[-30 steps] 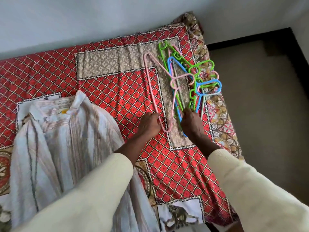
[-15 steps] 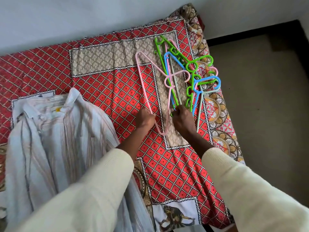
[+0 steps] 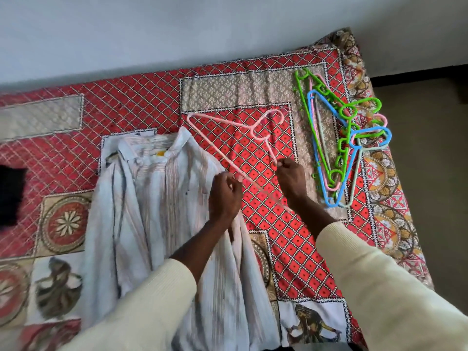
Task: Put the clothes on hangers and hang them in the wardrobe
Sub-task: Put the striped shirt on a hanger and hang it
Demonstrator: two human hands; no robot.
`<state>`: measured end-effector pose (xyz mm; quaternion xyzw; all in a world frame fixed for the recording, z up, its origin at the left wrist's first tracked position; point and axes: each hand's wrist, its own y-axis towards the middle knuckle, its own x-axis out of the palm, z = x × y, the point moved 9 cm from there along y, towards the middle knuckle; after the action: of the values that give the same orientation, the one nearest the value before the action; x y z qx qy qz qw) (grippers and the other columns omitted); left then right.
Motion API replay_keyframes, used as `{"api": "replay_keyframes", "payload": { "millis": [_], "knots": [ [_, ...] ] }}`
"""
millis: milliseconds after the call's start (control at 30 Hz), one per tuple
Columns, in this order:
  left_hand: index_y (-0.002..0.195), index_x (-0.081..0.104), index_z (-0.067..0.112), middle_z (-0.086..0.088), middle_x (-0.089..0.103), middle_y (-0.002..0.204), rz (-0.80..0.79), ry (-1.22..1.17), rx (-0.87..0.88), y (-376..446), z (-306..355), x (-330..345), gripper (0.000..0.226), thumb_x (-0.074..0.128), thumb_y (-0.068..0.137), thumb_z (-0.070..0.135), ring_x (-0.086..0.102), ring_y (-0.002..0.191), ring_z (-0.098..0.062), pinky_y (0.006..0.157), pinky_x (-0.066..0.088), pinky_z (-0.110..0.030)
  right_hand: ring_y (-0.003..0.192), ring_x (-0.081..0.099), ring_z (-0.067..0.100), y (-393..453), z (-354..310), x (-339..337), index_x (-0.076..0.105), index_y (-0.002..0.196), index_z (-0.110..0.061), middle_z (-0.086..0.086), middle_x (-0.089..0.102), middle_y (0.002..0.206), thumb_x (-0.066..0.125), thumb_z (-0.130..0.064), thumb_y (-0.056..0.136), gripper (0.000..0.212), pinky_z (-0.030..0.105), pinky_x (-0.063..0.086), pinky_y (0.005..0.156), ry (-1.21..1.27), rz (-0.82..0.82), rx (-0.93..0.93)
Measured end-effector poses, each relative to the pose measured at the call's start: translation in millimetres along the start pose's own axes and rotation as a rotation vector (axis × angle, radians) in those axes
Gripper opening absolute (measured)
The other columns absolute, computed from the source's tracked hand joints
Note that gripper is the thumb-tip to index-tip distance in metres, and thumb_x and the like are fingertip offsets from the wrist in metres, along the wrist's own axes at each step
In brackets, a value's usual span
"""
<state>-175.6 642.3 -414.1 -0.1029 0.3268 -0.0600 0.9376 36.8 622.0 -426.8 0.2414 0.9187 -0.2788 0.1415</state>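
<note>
left hand (image 3: 225,193) and right hand (image 3: 291,177) pinching pink hanger (image 3: 229,145) | its bar running diagonally | shirt (image 3: 152,198) collar lying left, nearer left hand

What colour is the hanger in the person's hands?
Pale pink hanger, clearest in the head view.

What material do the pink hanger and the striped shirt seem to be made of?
Pink hanger: probably plastic; a thin, smooth, glossy rod in one even colour. Striped shirt: woven fabric, maybe cotton; matte, and it lies in soft folds on the bed.
</note>
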Motion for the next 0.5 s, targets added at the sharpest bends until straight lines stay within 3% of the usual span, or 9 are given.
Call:
{"api": "replay_keyframes", "payload": {
  "millis": [67, 133, 200, 267, 333, 400, 500],
  "knots": [
    [0.125, 0.054, 0.004, -0.018, 0.059, 0.122, 0.248, 0.153, 0.053, 10.0, -22.8, -56.9, 0.034, 0.056, 0.093, 0.016, 0.056, 0.112, -0.036, 0.094, 0.047, -0.042, 0.04, 0.036, 0.006, -7.9, -11.2, 22.9, 0.062, 0.067, -0.019, -0.006, 0.047, 0.051, 0.053, -0.01, 0.093, 0.029, 0.024, 0.026, 0.041, -0.038, -0.084, -0.034],
    [0.137, 0.047, -0.001, -0.024, 0.05, 0.138, 0.383, 0.298, 0.092, 25.5, -44.4, -108.5, 0.053, 0.057, 0.086, 0.011, 0.046, 0.128, -0.041, 0.108, 0.034, -0.046, 0.044, 0.039, 0.009, -15.4, -22.0, 54.2, 0.068, 0.076, -0.015, -0.005, 0.05, 0.054, 0.054, -0.009, 0.093, 0.023, 0.026, 0.028, 0.043, -0.098, -0.18, -0.054],
    [0.143, 0.042, -0.001, -0.025, 0.041, 0.148, 0.391, 0.426, 0.188, 44.8, -61.4, -148.4, 0.063, 0.054, 0.084, 0.018, 0.037, 0.137, -0.042, 0.119, 0.015, -0.044, 0.039, 0.039, 0.005, -22.8, -33.8, 87.2, 0.072, 0.091, -0.008, 0.001, 0.054, 0.058, 0.054, -0.003, 0.091, 0.019, 0.019, 0.028, 0.037, -0.145, -0.253, -0.047],
    [0.142, 0.044, -0.002, -0.024, 0.043, 0.147, 0.313, 0.527, 0.254, 62.9, -79.8, -179.1, 0.063, 0.05, 0.084, 0.022, 0.037, 0.138, -0.04, 0.121, 0.005, -0.04, 0.039, 0.042, 0.002, -34.8, -52.3, 125.0, 0.073, 0.098, -0.012, 0.004, 0.061, 0.065, 0.054, -0.001, 0.089, 0.024, 0.014, 0.03, 0.037, -0.235, -0.335, -0.072],
    [0.139, 0.05, 0.002, -0.023, 0.053, 0.139, 0.122, 0.561, 0.195, 83.3, -114.5, -200.8, 0.052, 0.053, 0.092, 0.024, 0.046, 0.131, -0.038, 0.118, 0.018, -0.043, 0.042, 0.045, -0.001, -49.1, -68.2, 168.7, 0.07, 0.098, -0.013, -0.003, 0.062, 0.065, 0.054, 0.001, 0.091, 0.023, 0.011, 0.031, 0.038, -0.242, -0.422, -0.071],
    [0.131, 0.06, 0.009, -0.021, 0.064, 0.124, -0.041, 0.466, 0.121, 99.1, -148.6, -222.6, 0.041, 0.057, 0.096, 0.029, 0.058, 0.116, -0.036, 0.101, 0.042, -0.041, 0.048, 0.046, 0.003, -60.3, -82.0, 207.0, 0.069, 0.097, -0.013, -0.006, 0.058, 0.062, 0.052, -0.001, 0.092, 0.021, 0.012, 0.032, 0.039, -0.257, -0.449, -0.052],
    [0.113, 0.072, 0.011, -0.014, 0.072, 0.108, 0.013, 0.307, 0.108, 112.4, -171.8, -262.8, 0.031, 0.064, 0.092, 0.032, 0.067, 0.1, -0.032, 0.083, 0.051, -0.037, 0.048, 0.042, 0.01, -70.9, -96.3, 255.5, 0.073, 0.092, -0.005, 0.0, 0.054, 0.057, 0.05, 0.001, 0.09, 0.024, 0.015, 0.03, 0.039, -0.276, -0.478, -0.047]
  ]
}}
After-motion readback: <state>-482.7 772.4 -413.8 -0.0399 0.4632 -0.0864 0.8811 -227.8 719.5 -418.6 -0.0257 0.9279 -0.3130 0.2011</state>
